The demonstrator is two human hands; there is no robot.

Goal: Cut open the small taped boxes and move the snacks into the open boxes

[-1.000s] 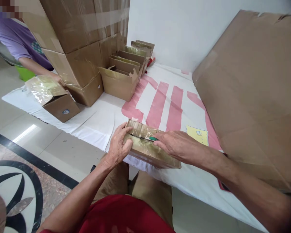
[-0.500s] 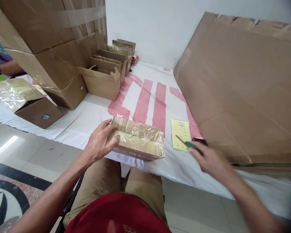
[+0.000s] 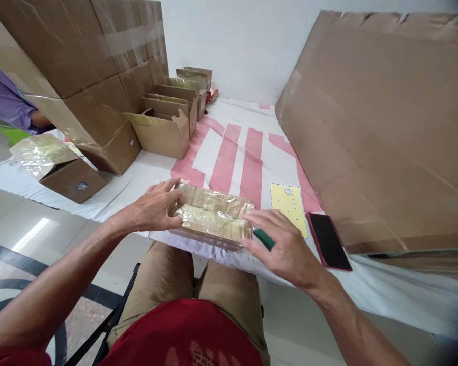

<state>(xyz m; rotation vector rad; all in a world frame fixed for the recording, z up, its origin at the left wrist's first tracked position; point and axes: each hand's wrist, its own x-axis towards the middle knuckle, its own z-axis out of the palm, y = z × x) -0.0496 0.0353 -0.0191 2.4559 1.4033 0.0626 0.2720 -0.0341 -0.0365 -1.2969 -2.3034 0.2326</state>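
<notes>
A small cardboard box with clear tape over its top lies at the table's front edge. My left hand grips its left end, thumb on the near side and fingers on the far side. At the right end, the fingers and thumb of my right hand close around the box. Below the right palm shows the green handle of a thin tool; its other end is hidden, and whether it rests on the cloth or in the palm is unclear. A yellow card lies just beyond the right hand.
A dark phone with a red edge lies at right, beside a big leaning cardboard sheet. Several open boxes line the back left, near stacked cartons. Another taped box stands at left. A person's purple sleeve shows behind.
My right hand has moved left from beside the yellow card to the box's right end, bringing the green-handled tool along. The phone is now uncovered. My left hand stays on the box.
</notes>
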